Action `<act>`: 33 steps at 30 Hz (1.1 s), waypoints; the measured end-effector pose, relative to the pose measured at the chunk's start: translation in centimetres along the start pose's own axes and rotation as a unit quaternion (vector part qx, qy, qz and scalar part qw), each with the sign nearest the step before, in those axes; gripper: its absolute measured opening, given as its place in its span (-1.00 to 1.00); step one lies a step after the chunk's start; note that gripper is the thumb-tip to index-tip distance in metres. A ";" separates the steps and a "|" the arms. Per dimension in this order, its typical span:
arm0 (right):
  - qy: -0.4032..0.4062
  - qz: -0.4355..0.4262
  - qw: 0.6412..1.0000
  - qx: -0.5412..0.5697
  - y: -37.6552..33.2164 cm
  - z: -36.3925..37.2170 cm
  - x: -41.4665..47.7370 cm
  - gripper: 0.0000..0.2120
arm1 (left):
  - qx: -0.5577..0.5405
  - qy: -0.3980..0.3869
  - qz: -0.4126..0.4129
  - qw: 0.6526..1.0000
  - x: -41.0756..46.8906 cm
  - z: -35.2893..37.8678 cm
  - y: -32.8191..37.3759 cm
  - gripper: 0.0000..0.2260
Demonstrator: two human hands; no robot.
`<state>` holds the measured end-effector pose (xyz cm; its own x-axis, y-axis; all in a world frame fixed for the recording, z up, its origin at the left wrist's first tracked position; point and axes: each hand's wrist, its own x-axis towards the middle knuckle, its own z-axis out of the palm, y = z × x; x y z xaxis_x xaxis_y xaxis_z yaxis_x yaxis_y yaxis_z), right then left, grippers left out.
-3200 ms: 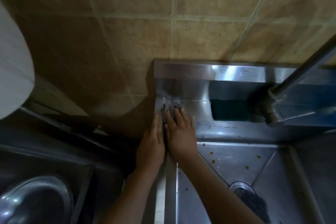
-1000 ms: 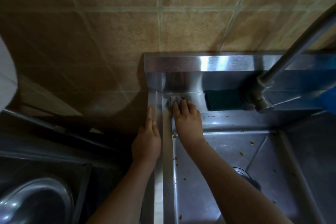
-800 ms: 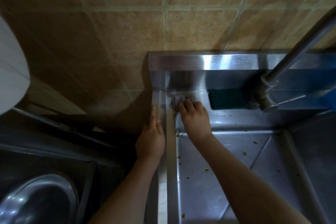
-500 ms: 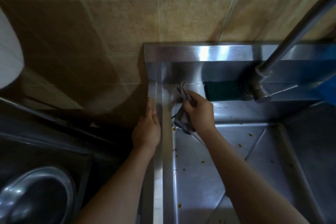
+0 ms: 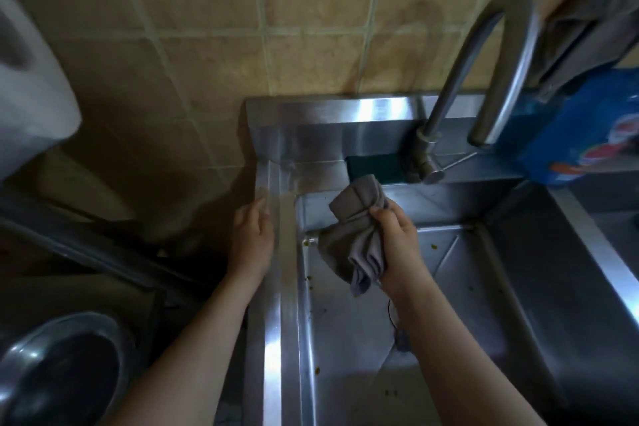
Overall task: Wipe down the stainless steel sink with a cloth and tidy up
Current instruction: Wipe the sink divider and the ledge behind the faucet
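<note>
While the left hand lies flat, fingers together, on the left rim of the sink, the cloth hangs bunched over the basin's upper-left corner, long axis running down the frame, clenched in the right hand just right of it.

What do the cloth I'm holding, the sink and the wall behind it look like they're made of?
Cloth: soft grey fabric, possibly microfibre, judging by its limp folds. Sink: brushed stainless steel, showing streaky bright reflections. Wall: matte tan tile, probably ceramic, with pale grout lines.
</note>
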<state>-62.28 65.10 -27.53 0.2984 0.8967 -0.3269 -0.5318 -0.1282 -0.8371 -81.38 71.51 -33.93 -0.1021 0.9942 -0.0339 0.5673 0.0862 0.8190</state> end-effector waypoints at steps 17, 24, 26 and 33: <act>-0.226 -0.143 0.963 -0.023 -11.3 -1.2 -14.0 -0.61 | -0.094 0.001 0.194 0.977 -10.3 -5.3 11.5 -0.75; -0.189 -0.067 0.965 -0.168 -10.7 -6.5 -11.9 -0.60 | -0.109 -0.033 0.138 0.984 -14.4 -3.0 11.8 -0.70; -0.155 -0.053 0.972 -0.170 -9.6 -8.3 -11.3 -0.63 | -0.128 -0.047 0.109 0.985 -16.0 -1.0 11.8 -0.69; -0.103 -0.014 0.976 -0.190 -7.1 -15.3 -9.9 -0.72 | -0.149 -0.029 0.016 0.988 -20.8 5.3 11.7 -0.76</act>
<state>-49.34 50.65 -25.00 0.1216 0.9633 -0.2393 -0.1820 -0.2154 -0.9594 -68.31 52.20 -26.69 -0.0359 0.9989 -0.0304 0.3036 0.0399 0.9520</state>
